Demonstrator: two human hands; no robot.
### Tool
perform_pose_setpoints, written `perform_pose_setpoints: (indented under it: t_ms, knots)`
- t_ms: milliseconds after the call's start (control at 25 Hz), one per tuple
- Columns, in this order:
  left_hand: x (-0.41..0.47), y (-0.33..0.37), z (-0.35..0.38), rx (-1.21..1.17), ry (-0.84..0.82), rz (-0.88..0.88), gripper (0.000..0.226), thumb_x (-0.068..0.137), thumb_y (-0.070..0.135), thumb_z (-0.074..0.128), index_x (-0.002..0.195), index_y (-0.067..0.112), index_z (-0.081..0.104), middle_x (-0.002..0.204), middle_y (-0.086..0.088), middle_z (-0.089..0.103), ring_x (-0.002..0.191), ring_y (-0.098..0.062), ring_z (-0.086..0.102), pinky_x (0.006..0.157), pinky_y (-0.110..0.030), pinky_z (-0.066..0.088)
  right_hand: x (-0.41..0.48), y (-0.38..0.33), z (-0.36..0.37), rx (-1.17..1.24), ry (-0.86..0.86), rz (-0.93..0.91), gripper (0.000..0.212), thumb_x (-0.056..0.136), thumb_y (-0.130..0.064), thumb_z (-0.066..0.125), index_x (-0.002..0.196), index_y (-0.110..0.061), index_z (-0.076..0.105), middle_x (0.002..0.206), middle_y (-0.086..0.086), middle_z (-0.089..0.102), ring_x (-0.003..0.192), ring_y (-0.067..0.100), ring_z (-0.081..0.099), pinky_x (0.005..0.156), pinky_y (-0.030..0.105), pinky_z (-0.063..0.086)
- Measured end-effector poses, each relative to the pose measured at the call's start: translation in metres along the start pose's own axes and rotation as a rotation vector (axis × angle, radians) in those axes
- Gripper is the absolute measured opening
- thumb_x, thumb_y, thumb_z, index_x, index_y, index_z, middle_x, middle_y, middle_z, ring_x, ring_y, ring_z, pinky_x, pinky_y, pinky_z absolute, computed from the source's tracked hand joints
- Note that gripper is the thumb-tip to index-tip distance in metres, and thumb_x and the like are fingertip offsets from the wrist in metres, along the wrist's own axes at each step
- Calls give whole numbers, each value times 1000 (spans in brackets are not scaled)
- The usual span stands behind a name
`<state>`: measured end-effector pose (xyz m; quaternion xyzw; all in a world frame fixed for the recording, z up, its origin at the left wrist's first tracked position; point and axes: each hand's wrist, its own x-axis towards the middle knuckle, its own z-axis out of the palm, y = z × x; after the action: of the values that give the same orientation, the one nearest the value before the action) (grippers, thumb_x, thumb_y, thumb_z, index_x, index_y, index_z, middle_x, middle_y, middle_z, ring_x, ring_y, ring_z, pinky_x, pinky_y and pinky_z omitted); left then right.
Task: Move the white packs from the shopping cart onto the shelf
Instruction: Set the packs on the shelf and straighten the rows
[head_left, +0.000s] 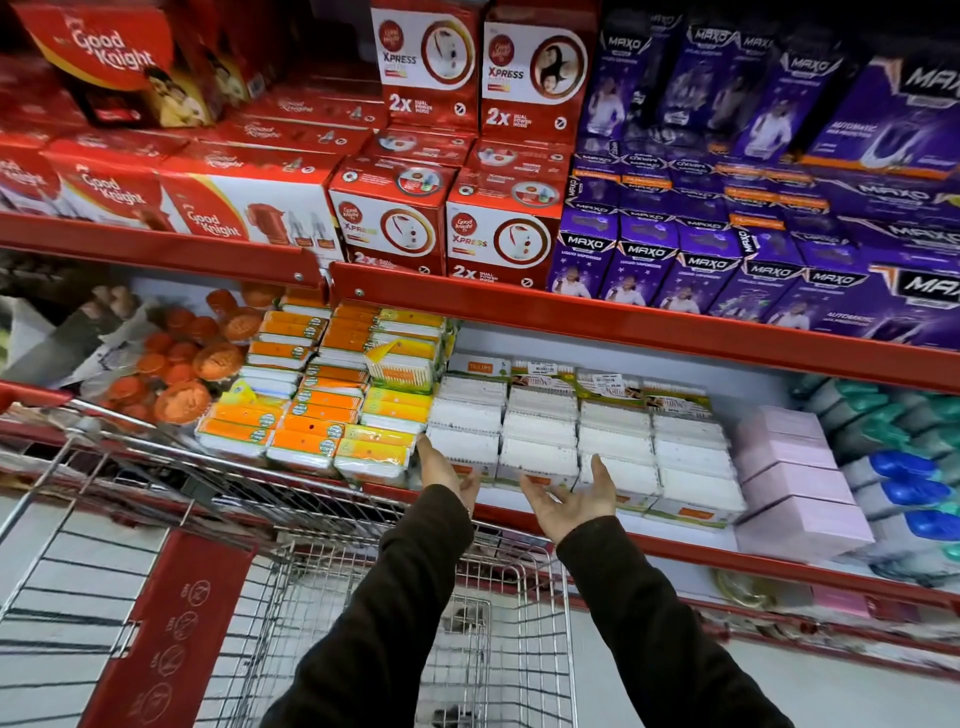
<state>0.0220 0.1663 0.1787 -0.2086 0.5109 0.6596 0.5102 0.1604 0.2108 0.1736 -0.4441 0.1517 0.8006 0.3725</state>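
Several white packs (540, 436) of cotton buds stand in stacked rows on the middle red shelf (675, 551), between orange-topped packs and pink boxes. My left hand (447, 467) is open at the front of the left-most white stack, fingers against its lower edge. Palm up and fingers spread, my right hand (576, 499) sits just in front of the third stack and holds nothing. The wire shopping cart (395, 597) stands below my arms; what lies in its basket is hard to make out.
Orange and yellow-topped packs (311, 410) fill the shelf left of the white ones. Pink boxes (795, 483) and blue-capped bottles (904, 467) stand to the right. The upper shelf (571, 312) overhangs, loaded with red and purple boxes. The cart's red child seat flap (171, 634) is at lower left.
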Motion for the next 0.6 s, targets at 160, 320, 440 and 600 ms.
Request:
perform_pose_setpoints:
  t_ms: [160, 320, 440, 600]
  knots:
    - [-6, 5, 4, -41, -26, -58, 71, 96, 59, 43, 156, 27, 24, 164, -6, 13, 135, -35, 41, 113, -38, 41, -3, 1, 1, -41, -1, -24, 83, 90, -47, 62, 150, -7, 21, 156, 29, 23, 138, 45, 39, 115, 49, 38]
    - [-17, -1, 3, 166, 18, 6, 78, 96, 57, 45, 158, 20, 14, 164, -13, 15, 142, -37, 35, 117, -44, 32, -14, 9, 12, -187, 68, -65, 78, 89, -44, 64, 150, -13, 25, 155, 22, 27, 133, 42, 43, 108, 48, 45]
    - [-24, -19, 0, 868, 107, 400, 78, 101, 45, 43, 158, 16, -1, 166, -14, -6, 152, -36, 10, 122, -45, 14, -24, 20, 16, -754, 207, -383, 59, 93, -32, 63, 142, -14, 37, 136, 13, 42, 108, 31, 55, 88, 41, 50]
    - [2, -21, 0, 1797, 49, 920, 70, 103, 45, 25, 158, 16, -6, 165, -7, -15, 153, -28, -12, 123, -44, -7, -11, 21, 6, -1924, 266, -1297, 48, 97, -32, 50, 141, -24, 35, 144, 9, 39, 130, 28, 42, 107, 43, 37]
